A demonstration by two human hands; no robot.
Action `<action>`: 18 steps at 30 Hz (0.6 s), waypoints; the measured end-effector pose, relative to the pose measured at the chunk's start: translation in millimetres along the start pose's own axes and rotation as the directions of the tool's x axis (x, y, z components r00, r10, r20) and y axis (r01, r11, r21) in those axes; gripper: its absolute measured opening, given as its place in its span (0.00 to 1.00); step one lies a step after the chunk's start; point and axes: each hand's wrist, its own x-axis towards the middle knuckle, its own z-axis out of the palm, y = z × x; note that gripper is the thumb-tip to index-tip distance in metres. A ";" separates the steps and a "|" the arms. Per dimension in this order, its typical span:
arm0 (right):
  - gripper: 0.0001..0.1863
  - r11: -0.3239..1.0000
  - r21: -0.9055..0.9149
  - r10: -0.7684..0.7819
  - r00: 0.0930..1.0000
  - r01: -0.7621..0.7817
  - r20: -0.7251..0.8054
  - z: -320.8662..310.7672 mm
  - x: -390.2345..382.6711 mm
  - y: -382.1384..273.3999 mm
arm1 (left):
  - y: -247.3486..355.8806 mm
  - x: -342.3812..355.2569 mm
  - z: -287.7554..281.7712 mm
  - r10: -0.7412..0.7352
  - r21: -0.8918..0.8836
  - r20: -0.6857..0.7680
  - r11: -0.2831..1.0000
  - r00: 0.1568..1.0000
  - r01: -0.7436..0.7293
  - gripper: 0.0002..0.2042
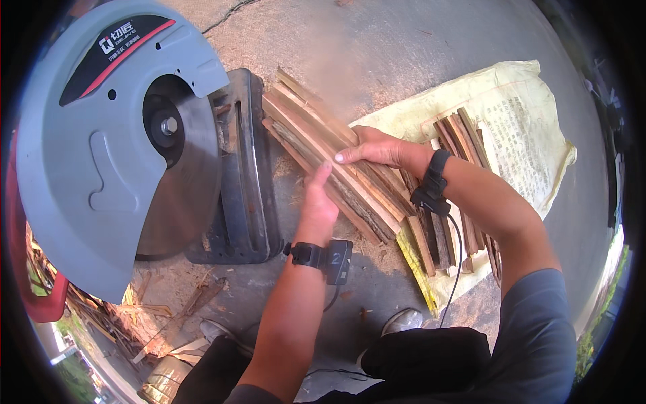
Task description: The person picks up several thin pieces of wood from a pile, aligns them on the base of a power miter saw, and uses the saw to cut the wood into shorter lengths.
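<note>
A bundle of long wooden strips [301, 121], some with bark on their edges, lies slantwise between both my hands. My left hand [319, 203] grips it from the near left side, its thumb up on the top strips and its fingers hidden beneath. My right hand [378, 147] is closed over the far right side, with the thumb pointing left across the wood. The bundle's upper left end is beside the black base [261, 168] of a cut-off saw. Its lower right end is over more wooden strips [464, 145] lying on a pale yellow woven sack [511, 87].
On the left stands the cut-off saw with a large grey guard [60, 161], its round blade [185, 209] exposed along the lower side. Wood scraps [195, 299] and sawdust lie on the concrete floor. A metal bucket [165, 378] stands at the lower left. Cables hang from both wrist straps.
</note>
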 end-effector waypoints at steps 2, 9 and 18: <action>0.51 0.999 0.035 0.022 0.998 -0.020 -0.056 -5.9 -18.7 24.7 | -3.9 -14.7 19.2 0.000 0.060 0.026 0.998 1.000 -0.002 0.33; 0.57 0.938 -0.347 -0.162 0.915 0.026 -0.370 7.8 -124.0 12.7 | -33.8 -73.3 79.7 -0.017 0.154 0.197 0.988 0.980 -0.014 0.37; 0.52 0.992 -0.100 0.005 0.799 -0.082 -0.601 -66.7 -308.3 12.9 | -141.4 -92.7 212.5 -0.165 0.339 0.381 0.940 0.910 0.029 0.43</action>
